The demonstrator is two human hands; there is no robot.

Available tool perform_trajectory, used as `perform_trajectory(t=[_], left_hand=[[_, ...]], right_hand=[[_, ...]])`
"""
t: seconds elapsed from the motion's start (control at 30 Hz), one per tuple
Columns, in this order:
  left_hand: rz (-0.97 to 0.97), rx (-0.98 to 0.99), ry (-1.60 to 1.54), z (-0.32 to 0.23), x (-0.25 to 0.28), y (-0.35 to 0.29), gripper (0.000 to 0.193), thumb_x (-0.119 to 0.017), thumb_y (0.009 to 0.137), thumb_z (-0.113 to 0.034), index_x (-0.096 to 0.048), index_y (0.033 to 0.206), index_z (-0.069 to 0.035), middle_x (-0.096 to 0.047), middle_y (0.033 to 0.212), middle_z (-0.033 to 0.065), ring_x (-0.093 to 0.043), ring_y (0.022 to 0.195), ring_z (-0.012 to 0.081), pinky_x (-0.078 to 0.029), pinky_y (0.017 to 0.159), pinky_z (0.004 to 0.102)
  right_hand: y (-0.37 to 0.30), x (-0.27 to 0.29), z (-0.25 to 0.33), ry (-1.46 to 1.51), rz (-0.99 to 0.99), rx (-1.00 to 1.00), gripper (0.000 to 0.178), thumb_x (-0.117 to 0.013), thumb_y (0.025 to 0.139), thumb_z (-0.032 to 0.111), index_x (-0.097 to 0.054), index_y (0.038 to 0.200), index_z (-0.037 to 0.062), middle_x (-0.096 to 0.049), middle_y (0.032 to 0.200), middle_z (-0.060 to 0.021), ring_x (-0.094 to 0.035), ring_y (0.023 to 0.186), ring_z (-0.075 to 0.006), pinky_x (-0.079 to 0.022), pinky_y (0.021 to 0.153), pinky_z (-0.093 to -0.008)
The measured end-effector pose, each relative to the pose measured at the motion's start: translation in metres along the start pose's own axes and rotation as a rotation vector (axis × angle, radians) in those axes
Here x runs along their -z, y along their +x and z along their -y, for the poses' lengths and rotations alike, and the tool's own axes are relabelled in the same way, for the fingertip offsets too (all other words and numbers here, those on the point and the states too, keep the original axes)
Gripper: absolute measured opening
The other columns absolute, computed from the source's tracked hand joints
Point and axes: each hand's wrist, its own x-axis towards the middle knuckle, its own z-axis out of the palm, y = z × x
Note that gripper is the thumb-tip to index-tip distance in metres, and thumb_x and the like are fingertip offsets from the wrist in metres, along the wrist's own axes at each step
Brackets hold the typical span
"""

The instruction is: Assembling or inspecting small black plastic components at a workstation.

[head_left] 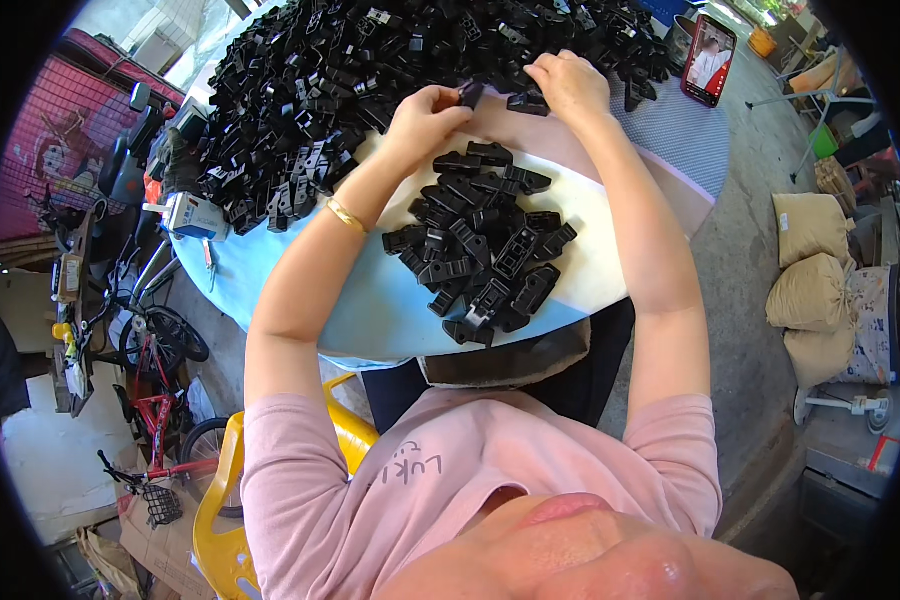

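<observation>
My left hand (428,128) pinches a small black plastic part (471,95) between thumb and fingers, at the near edge of a big heap of similar black parts (330,80). To its right, my right hand (573,88) reaches to the heap's edge with its fingers curled together. Whatever may be between those fingertips blends into the dark heap behind. Another black part (527,104) lies just beside the right palm. Between my forearms, closer to my body, sits a smaller pile of black plastic parts (470,225) on the cloth-covered table (370,315).
A phone (709,60) with a lit screen stands at the table's right, next to a metal can (681,42). At the left edge is a blue and white box (192,216). A yellow chair (220,510), red bicycle (160,410) and stuffed sacks (813,290) stand around the table.
</observation>
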Motion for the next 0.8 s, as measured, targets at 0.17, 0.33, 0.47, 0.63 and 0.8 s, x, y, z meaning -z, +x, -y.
perform_trajectory(t=[0.17, 0.33, 0.47, 0.63, 0.8], left_hand=[[0.263, 0.163, -0.919, 0.007, 0.011, 0.002, 0.024, -0.049, 0.089, -0.005, -0.05, 0.113, 0.0, -0.06, 0.098, 0.0087, -0.059, 0.078, 0.0141, -0.052, 0.075, 0.0265], [0.284, 0.201, -0.999, 0.011, 0.015, 0.002, 0.022, -0.046, 0.091, -0.008, -0.049, 0.111, 0.001, -0.061, 0.099, 0.0131, -0.061, 0.08, 0.0184, -0.052, 0.079, 0.0311], [0.279, 0.178, -0.991, 0.012, 0.015, 0.002, 0.021, -0.045, 0.092, -0.01, -0.05, 0.11, 0.002, -0.061, 0.099, 0.0149, -0.062, 0.084, 0.0208, -0.051, 0.083, 0.0327], [0.258, 0.167, -0.955, 0.002, 0.005, 0.0, 0.022, -0.045, 0.092, -0.009, -0.049, 0.112, 0.002, -0.06, 0.103, 0.0158, -0.062, 0.091, 0.0228, -0.05, 0.086, 0.032], [0.273, 0.123, -0.982, 0.001, 0.007, -0.006, 0.026, -0.052, 0.089, -0.005, -0.048, 0.113, 0.004, -0.058, 0.104, 0.0131, -0.062, 0.093, 0.024, -0.052, 0.085, 0.0308]], right_hand=[[-0.001, -0.003, -0.003, -0.17, -0.017, -0.026, 0.024, -0.061, 0.081, 0.033, -0.065, 0.091, 0.012, -0.064, 0.087, -0.0081, -0.06, 0.087, -0.0278, -0.05, 0.07, -0.0401], [-0.001, 0.003, 0.0, -0.25, 0.083, -0.108, 0.022, -0.063, 0.077, 0.026, -0.064, 0.093, 0.0109, -0.065, 0.086, -0.0096, -0.06, 0.088, -0.0276, -0.05, 0.073, -0.0396], [-0.003, 0.014, -0.006, -0.179, -0.028, -0.073, 0.025, -0.06, 0.075, 0.018, -0.064, 0.099, 0.0107, -0.065, 0.083, -0.0109, -0.062, 0.083, -0.0276, -0.05, 0.072, -0.039], [-0.007, 0.007, 0.008, 0.595, -0.25, 0.041, 0.031, -0.061, 0.079, 0.012, -0.06, 0.11, 0.0056, -0.065, 0.083, -0.0115, -0.063, 0.068, -0.0183, -0.05, 0.063, -0.0274], [-0.025, 0.01, 0.054, 0.568, -0.152, 0.216, 0.034, -0.067, 0.077, 0.011, -0.058, 0.108, 0.0009, -0.064, 0.09, -0.0101, -0.063, 0.074, -0.0155, -0.051, 0.07, -0.0263]])
